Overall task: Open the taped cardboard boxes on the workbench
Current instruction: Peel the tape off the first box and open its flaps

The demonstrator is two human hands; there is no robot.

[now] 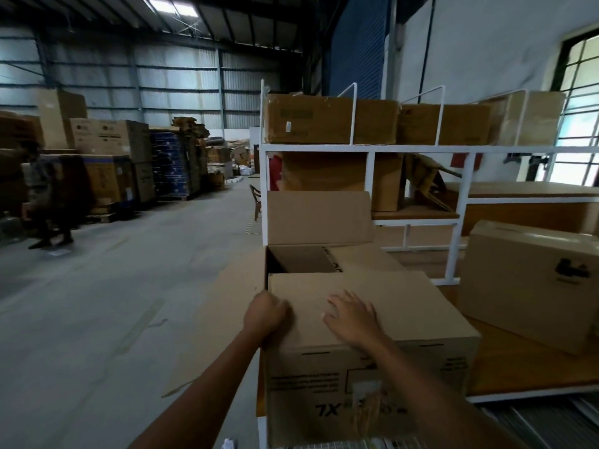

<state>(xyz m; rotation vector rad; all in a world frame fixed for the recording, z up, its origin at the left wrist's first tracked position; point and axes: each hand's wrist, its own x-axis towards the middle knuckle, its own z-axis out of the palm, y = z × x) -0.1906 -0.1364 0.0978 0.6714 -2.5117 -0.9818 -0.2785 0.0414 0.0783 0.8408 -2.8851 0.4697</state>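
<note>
A large brown cardboard box (366, 377) stands at the near left end of the wooden workbench (518, 377). Its far flap (319, 218) stands upright, a left flap (223, 322) hangs out over the floor, and the dark inside shows at the back. The near flap (389, 306) lies across the top. My left hand (264, 314) is curled around that flap's left edge. My right hand (351, 317) rests flat on the flap, fingers spread. A second cardboard box (531, 283), closed, sits to the right on the bench.
A white metal shelf frame (369, 150) with several cardboard boxes rises behind the bench. Left of it lies a concrete floor (97, 303). Stacked cartons (110, 163) line the far left wall, and a person (42, 196) walks there.
</note>
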